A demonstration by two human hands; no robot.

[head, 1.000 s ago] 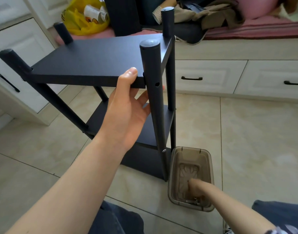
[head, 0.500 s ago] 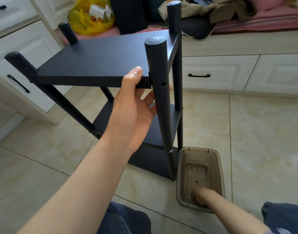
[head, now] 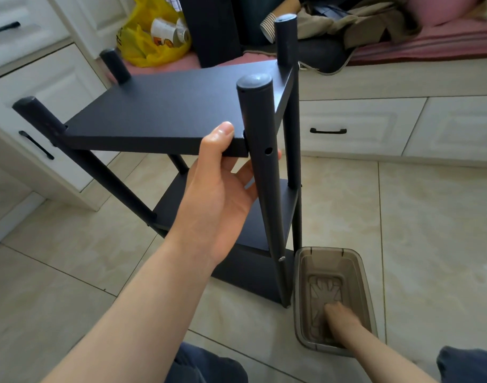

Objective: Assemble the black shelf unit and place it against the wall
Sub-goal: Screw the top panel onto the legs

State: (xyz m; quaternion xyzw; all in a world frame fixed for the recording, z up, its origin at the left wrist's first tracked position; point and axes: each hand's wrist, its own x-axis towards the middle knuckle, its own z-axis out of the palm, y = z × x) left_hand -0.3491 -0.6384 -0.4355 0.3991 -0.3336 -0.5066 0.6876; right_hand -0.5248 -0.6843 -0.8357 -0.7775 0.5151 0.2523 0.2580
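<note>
Head camera looks down on the black shelf unit point(head: 165, 106), standing on the tiled floor point(head: 430, 230) in front of the white drawers point(head: 355, 125). The left hand point(head: 220, 200) grips the near edge of the top board, thumb point(head: 223, 134) on top and fingers underneath, right beside the near post point(head: 260, 167). Down low, the right hand point(head: 339, 316) reaches into a translucent brown bin point(head: 358, 261) sitting just beside the foot of that post. Its fingers point down at the bin's bottom, and I cannot tell whether they hold anything. A yellow bag point(head: 142, 45) lies behind the unit.
</note>
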